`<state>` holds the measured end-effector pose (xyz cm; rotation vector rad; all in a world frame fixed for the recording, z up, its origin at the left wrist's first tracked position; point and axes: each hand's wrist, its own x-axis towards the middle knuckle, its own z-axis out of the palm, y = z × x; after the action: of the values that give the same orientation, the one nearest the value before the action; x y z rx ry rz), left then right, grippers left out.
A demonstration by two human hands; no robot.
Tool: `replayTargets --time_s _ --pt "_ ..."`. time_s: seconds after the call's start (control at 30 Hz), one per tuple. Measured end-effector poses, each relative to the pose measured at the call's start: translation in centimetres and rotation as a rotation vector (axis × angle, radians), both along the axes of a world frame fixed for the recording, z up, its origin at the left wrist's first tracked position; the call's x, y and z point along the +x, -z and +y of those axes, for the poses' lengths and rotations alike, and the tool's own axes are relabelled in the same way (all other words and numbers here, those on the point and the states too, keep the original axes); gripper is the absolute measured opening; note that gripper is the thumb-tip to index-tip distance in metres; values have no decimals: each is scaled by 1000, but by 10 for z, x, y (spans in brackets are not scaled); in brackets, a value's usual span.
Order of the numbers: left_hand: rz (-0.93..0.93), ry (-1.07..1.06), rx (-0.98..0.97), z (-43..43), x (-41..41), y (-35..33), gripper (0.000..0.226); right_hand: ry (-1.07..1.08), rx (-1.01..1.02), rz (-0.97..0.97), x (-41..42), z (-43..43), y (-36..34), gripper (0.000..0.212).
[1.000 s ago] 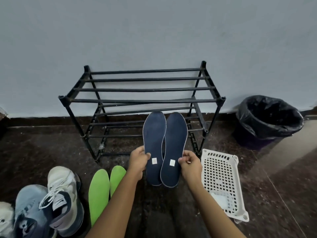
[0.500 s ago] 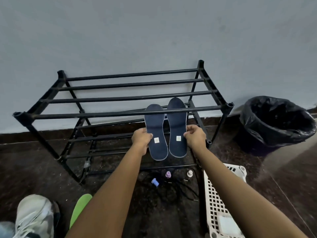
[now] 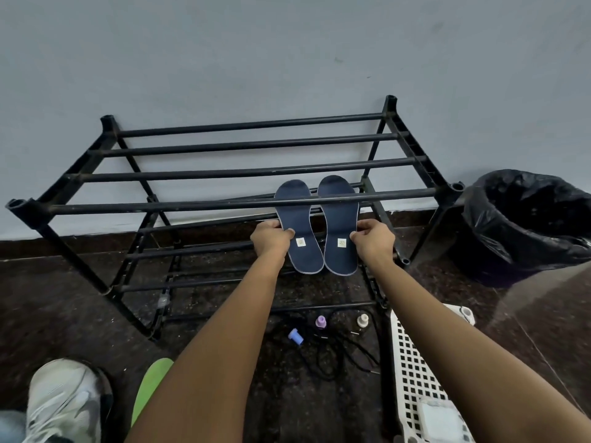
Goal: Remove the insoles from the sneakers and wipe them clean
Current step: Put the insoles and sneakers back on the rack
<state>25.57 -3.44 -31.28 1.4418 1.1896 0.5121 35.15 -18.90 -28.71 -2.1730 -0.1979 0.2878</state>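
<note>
Two navy insoles (image 3: 316,223) side by side, toes at 12 o'clock, slid under the front bar of the black shoe rack (image 3: 204,206), heels toward the person. Left hand (image 3: 270,239) pinches the left insole's outer edge; right hand (image 3: 374,239) pinches the right one's. They look light, thin, bendy: likely to flop, so mid-edge grips suit. A green insole (image 3: 150,391) lies at 7 o'clock beside a grey sneaker (image 3: 60,401).

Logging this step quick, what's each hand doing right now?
Left hand: closed on the left navy insole.
Right hand: closed on the right navy insole.
</note>
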Motion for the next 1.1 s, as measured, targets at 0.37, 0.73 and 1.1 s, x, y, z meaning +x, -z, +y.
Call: replayTargets --time_s 0.37,0.73,1.1 --pt "230 269 352 -12 -43 -13 63 31 115 -116 -38 -19 -3 33" --pt "184 121 373 -41 -202 7 44 -115 313 -138 -221 -10 33 27" --pt "526 78 -47 -100 -351 97 56 -451 -205 275 -344 -36 110 43"
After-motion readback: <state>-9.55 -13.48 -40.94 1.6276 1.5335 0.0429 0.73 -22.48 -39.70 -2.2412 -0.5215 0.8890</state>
